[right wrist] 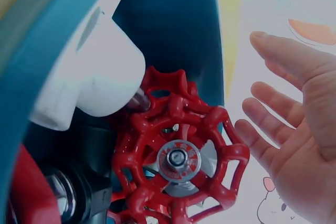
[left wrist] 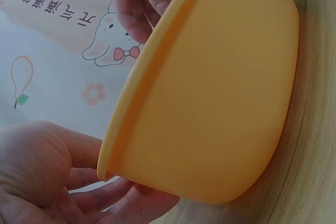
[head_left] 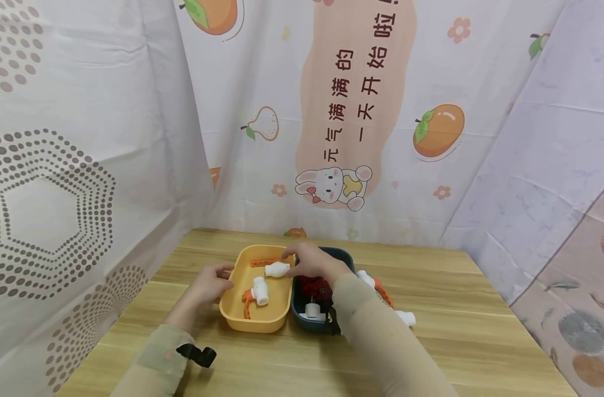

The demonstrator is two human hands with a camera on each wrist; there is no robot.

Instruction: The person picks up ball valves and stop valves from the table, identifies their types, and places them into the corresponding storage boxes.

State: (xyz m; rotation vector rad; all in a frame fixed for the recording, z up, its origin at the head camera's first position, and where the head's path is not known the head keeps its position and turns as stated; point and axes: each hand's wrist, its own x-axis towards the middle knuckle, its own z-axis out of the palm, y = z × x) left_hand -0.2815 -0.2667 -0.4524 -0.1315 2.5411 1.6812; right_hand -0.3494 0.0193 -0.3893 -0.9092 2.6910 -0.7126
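Two white plastic valves lie in the yellow bin (head_left: 254,326): the far valve (head_left: 277,269) by an orange lever, the near valve (head_left: 260,291) with its orange handle (head_left: 247,298). My right hand (head_left: 309,259) hovers over the seam between the bins, fingertips right at the far valve. Its fingers are loosely spread in the right wrist view, with nothing held. At the yellow bin's left side, my left hand (head_left: 213,284) touches the rim with extended fingers; the bin's wall (left wrist: 210,93) hides some fingertips in the left wrist view.
Against the yellow bin's right side stands a dark blue bin (right wrist: 168,19). It holds red handwheels (right wrist: 178,163), a white pipe fitting (right wrist: 110,66) and a black valve body (right wrist: 89,182). More white valves (head_left: 365,277) with orange handles lie on the table (head_left: 455,320), partly behind my right arm.
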